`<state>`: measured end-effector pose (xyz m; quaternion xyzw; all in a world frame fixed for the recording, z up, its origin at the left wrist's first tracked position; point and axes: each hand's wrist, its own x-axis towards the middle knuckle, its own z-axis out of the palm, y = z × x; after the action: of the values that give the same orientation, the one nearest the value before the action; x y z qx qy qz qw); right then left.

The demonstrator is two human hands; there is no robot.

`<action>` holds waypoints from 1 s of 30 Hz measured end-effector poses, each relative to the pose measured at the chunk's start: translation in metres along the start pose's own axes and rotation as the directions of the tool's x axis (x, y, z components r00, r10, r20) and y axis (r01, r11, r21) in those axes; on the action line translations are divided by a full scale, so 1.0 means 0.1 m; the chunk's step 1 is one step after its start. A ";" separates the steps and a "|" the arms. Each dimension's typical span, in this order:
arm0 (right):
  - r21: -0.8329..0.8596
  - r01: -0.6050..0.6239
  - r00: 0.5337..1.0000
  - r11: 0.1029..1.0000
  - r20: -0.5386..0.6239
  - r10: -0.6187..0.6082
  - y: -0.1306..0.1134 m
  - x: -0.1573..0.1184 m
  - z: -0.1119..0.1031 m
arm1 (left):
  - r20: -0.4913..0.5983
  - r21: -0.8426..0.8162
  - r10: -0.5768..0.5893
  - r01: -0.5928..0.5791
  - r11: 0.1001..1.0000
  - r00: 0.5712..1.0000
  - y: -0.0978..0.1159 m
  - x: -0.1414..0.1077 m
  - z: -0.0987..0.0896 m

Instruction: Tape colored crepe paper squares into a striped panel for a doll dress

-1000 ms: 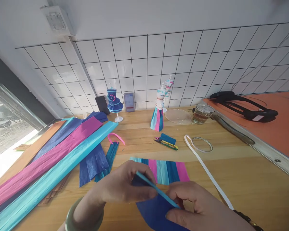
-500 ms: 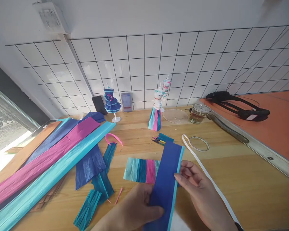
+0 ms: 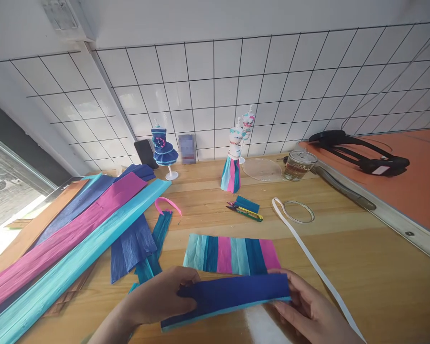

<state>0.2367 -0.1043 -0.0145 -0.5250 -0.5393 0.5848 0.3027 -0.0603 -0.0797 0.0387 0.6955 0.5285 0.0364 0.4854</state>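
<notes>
A dark blue paper strip (image 3: 236, 292) with a light blue edge stretches almost level between my hands. My left hand (image 3: 161, 298) pinches its left part, thumb on top. At the other end, my right hand (image 3: 304, 306) is closed on the strip's right end. Just beyond lies a pleated striped paper piece (image 3: 240, 255) in aqua, teal and pink, partly covered by the strip. Farther back, thread snips (image 3: 249, 212) with yellow and green handles rest by a teal paper piece (image 3: 248, 203).
Long crepe paper strips (image 3: 103, 239) and teal scraps lie at left, near a pink curved strip (image 3: 165, 201). Small dress forms (image 3: 165, 150) stand along the wall. A white tape (image 3: 318, 267), a tape roll (image 3: 299, 211) and a glass jar (image 3: 300, 166) are at right.
The blue strip has turned from upright to nearly level and come down towards me. My right hand has moved lower, my left slightly left; more of the striped piece and the snips shows.
</notes>
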 end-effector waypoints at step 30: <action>-0.536 0.000 0.966 0.844 -0.218 -0.138 0.13 0.09 -0.23 | -0.243 -0.322 -0.337 0.252 0.913 0.909 -0.57 0.25 0.10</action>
<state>0.2583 -0.0914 -0.0261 -0.6369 -0.6565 0.3311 0.2317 -0.0842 -0.0687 -0.0189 0.5170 0.6837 0.1400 0.4956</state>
